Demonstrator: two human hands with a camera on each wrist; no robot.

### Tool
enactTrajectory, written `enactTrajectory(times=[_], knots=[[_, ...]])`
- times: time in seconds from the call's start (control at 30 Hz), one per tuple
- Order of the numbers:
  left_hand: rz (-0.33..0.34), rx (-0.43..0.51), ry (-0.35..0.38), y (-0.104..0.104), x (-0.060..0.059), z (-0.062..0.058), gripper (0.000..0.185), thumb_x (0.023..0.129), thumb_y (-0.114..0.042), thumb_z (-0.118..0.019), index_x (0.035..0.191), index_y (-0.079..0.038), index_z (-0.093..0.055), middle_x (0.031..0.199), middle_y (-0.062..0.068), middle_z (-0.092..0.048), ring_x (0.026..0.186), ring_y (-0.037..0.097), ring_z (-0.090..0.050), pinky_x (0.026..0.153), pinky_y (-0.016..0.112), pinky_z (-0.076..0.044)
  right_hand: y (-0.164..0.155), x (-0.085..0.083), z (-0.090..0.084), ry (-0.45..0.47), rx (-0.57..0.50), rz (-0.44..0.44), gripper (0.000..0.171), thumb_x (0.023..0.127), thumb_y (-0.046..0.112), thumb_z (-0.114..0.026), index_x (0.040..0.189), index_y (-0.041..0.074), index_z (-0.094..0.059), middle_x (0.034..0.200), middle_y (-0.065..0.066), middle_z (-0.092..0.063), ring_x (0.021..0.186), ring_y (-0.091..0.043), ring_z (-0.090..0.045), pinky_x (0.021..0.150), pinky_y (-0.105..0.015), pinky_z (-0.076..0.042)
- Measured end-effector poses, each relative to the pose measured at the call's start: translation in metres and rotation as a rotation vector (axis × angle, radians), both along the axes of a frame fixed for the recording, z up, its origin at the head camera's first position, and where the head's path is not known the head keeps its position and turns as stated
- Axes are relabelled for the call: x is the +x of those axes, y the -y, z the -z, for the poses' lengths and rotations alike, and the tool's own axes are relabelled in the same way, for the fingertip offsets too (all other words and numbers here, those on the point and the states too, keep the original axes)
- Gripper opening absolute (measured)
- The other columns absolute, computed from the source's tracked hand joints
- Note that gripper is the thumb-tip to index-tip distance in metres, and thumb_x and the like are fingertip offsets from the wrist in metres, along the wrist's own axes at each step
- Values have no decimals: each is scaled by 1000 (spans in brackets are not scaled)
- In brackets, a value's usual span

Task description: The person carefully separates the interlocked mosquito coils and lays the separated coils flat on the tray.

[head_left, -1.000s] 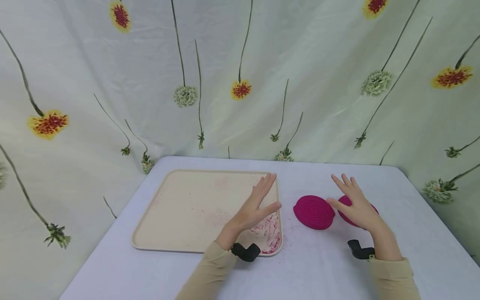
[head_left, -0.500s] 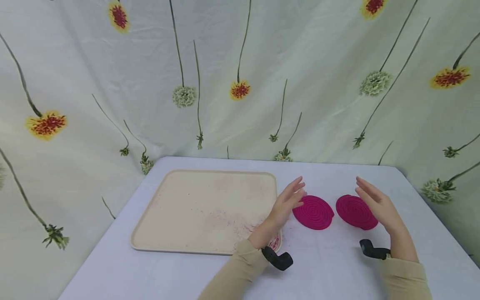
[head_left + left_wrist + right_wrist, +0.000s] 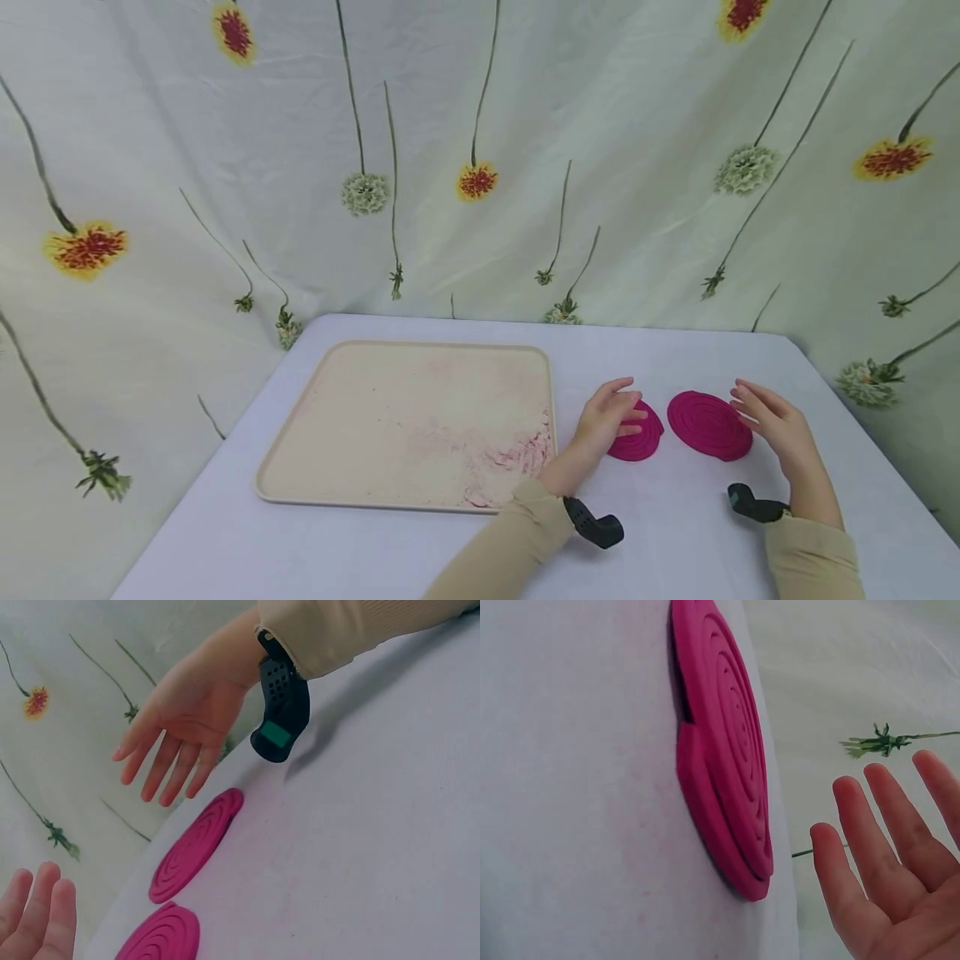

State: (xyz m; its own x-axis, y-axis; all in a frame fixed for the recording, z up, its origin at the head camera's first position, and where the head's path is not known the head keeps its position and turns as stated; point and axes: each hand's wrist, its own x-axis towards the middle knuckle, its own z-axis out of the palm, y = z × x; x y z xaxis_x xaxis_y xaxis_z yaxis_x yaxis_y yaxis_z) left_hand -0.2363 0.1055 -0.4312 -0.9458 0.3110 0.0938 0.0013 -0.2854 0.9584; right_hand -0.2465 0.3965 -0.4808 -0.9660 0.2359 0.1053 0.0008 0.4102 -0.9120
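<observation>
Raised hands [image 3: 602, 423] [image 3: 780, 429], two magenta coils [image 3: 637, 445] [image 3: 707, 426] — flat

L sleeve [image 3: 510, 546] & R sleeve [image 3: 813, 554] both beige, long, plain. L wrist cam [image 3: 600, 527] blk, elbow-shaped; R wrist cam [image 3: 289, 712] ditto, w/ sm. holes [image 3: 277, 681] & grn rect. patch [image 3: 275, 735].

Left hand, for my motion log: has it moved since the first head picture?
Yes: the left hand went rightward in the head view, from over the tray to past its right edge.

Nothing can be read here — no text, label, brand, number or sign.
</observation>
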Motion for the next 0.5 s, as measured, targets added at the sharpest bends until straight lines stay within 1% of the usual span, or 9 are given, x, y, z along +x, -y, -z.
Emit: enactTrajectory(times=[0.1, 0.17, 0.23, 0.3, 0.33, 0.37, 0.43, 0.47, 0.5], knots=[[-24, 2, 45, -12, 0, 7, 31, 93, -14, -57, 123, -5, -56, 110, 12, -64, 91, 28, -66, 76, 35, -56, 4, 7, -7, -2, -39, 38, 70, 90, 52, -53, 141, 5, -41, 116, 8, -56, 88, 17, -50, 70, -5, -46], [-40, -5, 64, -19, 2, 10, 30, 92, -13, -58, 121, -6, -58, 108, 11, -64, 91, 29, -66, 75, 36, -56, 8, 12, -13, 7, -27, 59, 69, 91, 48, -54, 139, 1, -42, 117, 5, -56, 86, 18, -48, 69, -5, -46], [-60, -14, 80, -26, 3, 13, 28, 91, -11, -59, 119, -6, -59, 105, 11, -66, 89, 30, -67, 74, 37, -56, 14, 16, -20, 25, 6, 96, 69, 91, 48, -54, 138, 0, -42, 122, -4, -56, 84, 18, -46, 69, -5, -46], [-75, -32, 85, -33, 6, 16, 28, 90, -9, -60, 118, -5, -60, 103, 11, -66, 88, 30, -67, 72, 37, -57, 19, 19, -24, 40, 5, 129, 68, 91, 49, -54, 137, -1, -44, 122, -4, -57, 84, 17, -45, 69, -5, -46], [-76, -40, 87, -36, 7, 18, 28, 90, -7, -59, 118, -4, -59, 103, 12, -66, 88, 30, -67, 71, 37, -57, 21, 20, -26, 40, -1, 140, 68, 90, 48, -55, 136, -1, -45, 120, -1, -58, 83, 17, -45, 69, -5, -46], [-80, -49, 86, -38, 8, 20, 29, 89, -5, -59, 118, -4, -60, 102, 13, -66, 88, 31, -66, 71, 37, -57, 22, 22, -27, 43, -2, 152, 68, 90, 49, -55, 136, 0, -46, 115, 7, -59, 83, 17, -45, 69, -5, -45], [-80, -67, 86, -43, 10, 23, 30, 89, -3, -59, 118, -3, -60, 102, 15, -66, 87, 30, -66, 70, 36, -57, 25, 24, -29, 42, -14, 160, 67, 90, 48, -55, 135, -1, -46, 101, 22, -55, 83, 17, -45, 69, -4, -45], [-77, -71, 90, -46, 11, 25, 30, 88, -2, -58, 118, -3, -60, 101, 14, -66, 86, 29, -66, 69, 36, -58, 25, 25, -30, 41, -21, 156, 67, 90, 47, -55, 135, -2, -46, 96, 28, -51, 83, 17, -45, 68, -4, -44], [-74, -75, 96, -48, 12, 26, 30, 88, -2, -59, 118, -3, -60, 100, 14, -66, 85, 28, -66, 69, 36, -58, 25, 27, -31, 38, -18, 148, 68, 91, 47, -55, 135, -4, -45, 94, 29, -49, 82, 16, -44, 68, -4, -44]])
